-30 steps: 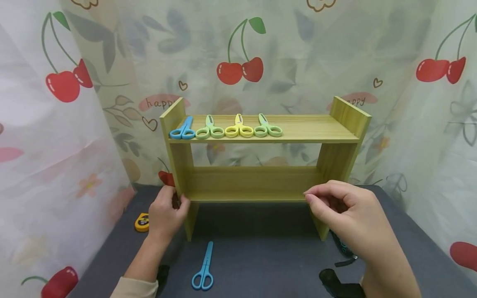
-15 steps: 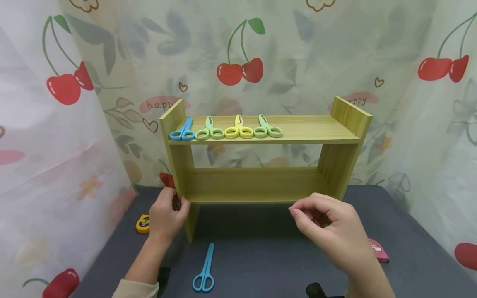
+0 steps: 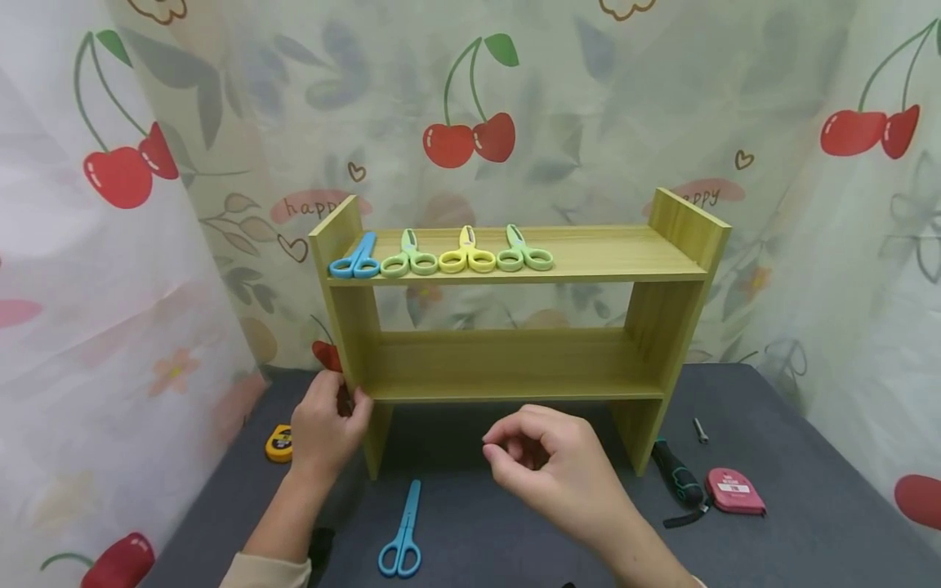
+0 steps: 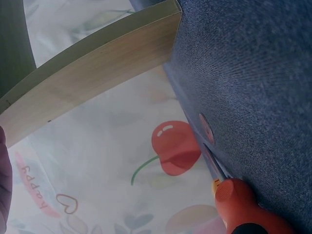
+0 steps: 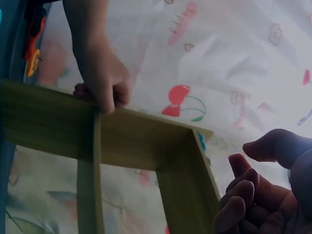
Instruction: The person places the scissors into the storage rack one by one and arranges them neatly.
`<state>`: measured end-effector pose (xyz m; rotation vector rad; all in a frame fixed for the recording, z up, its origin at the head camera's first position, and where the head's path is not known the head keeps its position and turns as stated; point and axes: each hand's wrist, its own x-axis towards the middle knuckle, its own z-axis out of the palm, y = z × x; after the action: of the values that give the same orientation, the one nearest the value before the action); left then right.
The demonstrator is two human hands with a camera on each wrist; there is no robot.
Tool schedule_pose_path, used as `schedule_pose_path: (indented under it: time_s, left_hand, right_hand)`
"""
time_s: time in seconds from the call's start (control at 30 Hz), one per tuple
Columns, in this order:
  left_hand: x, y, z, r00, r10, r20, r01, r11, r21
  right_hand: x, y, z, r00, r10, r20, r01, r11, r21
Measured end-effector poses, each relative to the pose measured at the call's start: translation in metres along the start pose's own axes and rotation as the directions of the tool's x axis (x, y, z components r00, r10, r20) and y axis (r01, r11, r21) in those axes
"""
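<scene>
My left hand grips the left side panel of a small two-tier wooden shelf, thumb at the front edge by the lower board. In the right wrist view, that same left hand holds the panel. Its fingertips behind the panel are hidden in the head view. My right hand hovers before the shelf with fingers loosely curled; in the right wrist view nothing shows between thumb and fingers. Along the top board lie blue scissors, green scissors, yellow scissors and more green scissors.
Another pair of blue scissors lies on the dark table before the shelf. To the right are a pink tape measure, a black-handled tool and a bolt. At left are a yellow tape measure and an orange-handled tool.
My right hand has moved left and down, away from the shelf's right side, uncovering the black-handled tool and pink tape measure. My left hand keeps its grip; the shelf stays in place.
</scene>
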<state>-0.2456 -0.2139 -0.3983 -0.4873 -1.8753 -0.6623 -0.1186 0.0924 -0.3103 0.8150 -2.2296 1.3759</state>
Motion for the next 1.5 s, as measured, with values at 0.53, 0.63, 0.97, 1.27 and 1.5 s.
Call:
schedule_pose_path:
  time_s: [0.53, 0.63, 0.97, 1.27, 1.5]
  left_hand:
    - [0.0, 0.0, -0.001, 1.0, -0.003, 0.002, 0.003, 1.0, 0.007]
    - [0.0, -0.001, -0.001, 1.0, -0.004, 0.002, 0.004, 1.0, 0.008]
    - [-0.001, -0.002, -0.001, 1.0, -0.002, 0.018, 0.002, 1.0, 0.017]
    - [-0.001, -0.001, -0.001, 1.0, 0.005, 0.012, -0.005, 1.0, 0.011]
    - [0.0, -0.001, -0.001, 1.0, 0.002, 0.008, -0.002, 1.0, 0.007]
  right_hand:
    - [-0.002, 0.015, 0.047, 0.986, 0.049, 0.161, -0.042, 0.998, -0.044]
    - [-0.002, 0.02, 0.055, 0.979, 0.065, 0.194, -0.054, 0.997, -0.057]
    - [-0.001, 0.035, 0.084, 0.923, 0.199, 0.328, -0.183, 0.98, -0.079]
    - [-0.01, 0.054, 0.115, 0.844, 0.284, 0.456, -0.252, 0.959, -0.13]
    - [-0.019, 0.073, 0.132, 0.818, 0.333, 0.468, -0.311, 0.942, -0.127]
